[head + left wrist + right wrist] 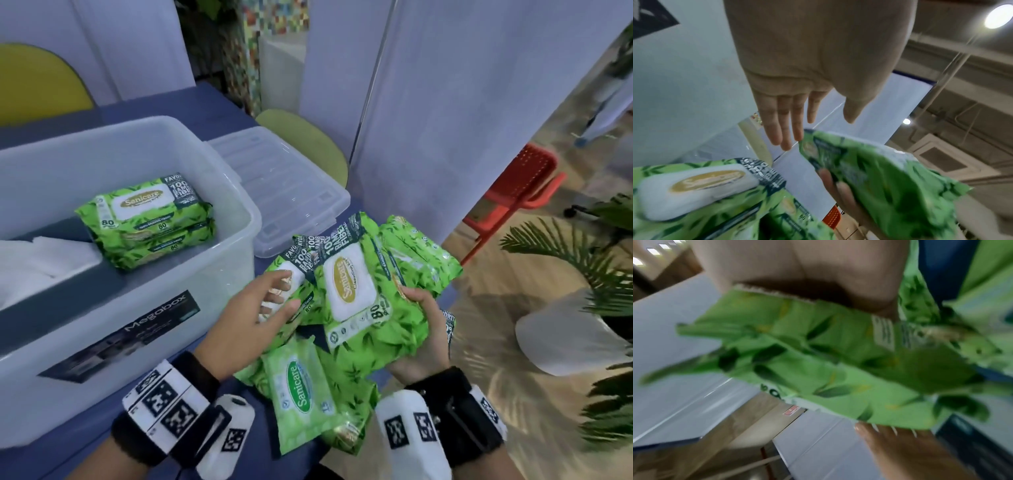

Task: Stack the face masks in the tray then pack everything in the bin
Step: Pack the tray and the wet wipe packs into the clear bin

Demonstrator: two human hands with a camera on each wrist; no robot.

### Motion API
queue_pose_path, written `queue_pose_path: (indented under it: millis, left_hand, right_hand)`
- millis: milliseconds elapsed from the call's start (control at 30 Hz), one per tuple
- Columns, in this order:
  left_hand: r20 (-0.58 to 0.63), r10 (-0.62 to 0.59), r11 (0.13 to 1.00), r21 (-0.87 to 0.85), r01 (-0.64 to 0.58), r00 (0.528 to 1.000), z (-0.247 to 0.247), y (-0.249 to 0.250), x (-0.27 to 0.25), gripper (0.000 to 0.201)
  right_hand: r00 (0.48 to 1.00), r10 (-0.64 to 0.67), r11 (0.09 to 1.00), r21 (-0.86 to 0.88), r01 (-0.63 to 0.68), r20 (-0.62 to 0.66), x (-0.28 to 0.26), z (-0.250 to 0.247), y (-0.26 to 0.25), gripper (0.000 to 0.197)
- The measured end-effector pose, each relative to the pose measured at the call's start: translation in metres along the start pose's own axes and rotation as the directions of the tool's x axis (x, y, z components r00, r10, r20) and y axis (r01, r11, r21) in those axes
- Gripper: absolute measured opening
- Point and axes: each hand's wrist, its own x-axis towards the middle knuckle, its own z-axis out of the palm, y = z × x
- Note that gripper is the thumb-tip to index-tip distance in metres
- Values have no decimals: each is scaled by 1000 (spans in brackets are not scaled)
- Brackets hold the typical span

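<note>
My right hand (419, 329) grips a green wipes pack (359, 291) from its right side, thumb on top, and holds it tilted above the blue table. In the right wrist view this pack (818, 361) is blurred, with my fingers (890, 444) underneath it. My left hand (272, 303) hovers with straight, spread fingers over another green pack (294, 274) and holds nothing; its fingers (785, 123) show flat in the left wrist view. Two green packs (147, 219) lie stacked inside the translucent bin (253, 219), beside a white stack (44, 257).
Several more green packs lie on the table, a smaller one (298, 383) nearest me. The bin's clear lid (291, 192) lies behind them. Off the table's right edge stand a red chair (524, 185) and a potted plant (582, 274).
</note>
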Motion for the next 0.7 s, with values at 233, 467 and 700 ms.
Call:
queue_pose_path:
  millis: [233, 467, 700]
  left_hand:
    - [43, -62, 910, -408, 74, 997, -24, 42, -17, 54]
    - [-249, -146, 903, -430, 25, 957, -92, 70, -46, 58]
    - [-385, 53, 997, 74, -26, 921, -182, 106, -66, 63]
  right_hand:
    - [985, 110, 994, -40, -106, 131, 16, 47, 20, 46]
    - [916, 203, 836, -548, 22, 345, 54, 116, 23, 71]
    - [824, 210, 629, -718, 298, 526, 108, 221, -6, 97]
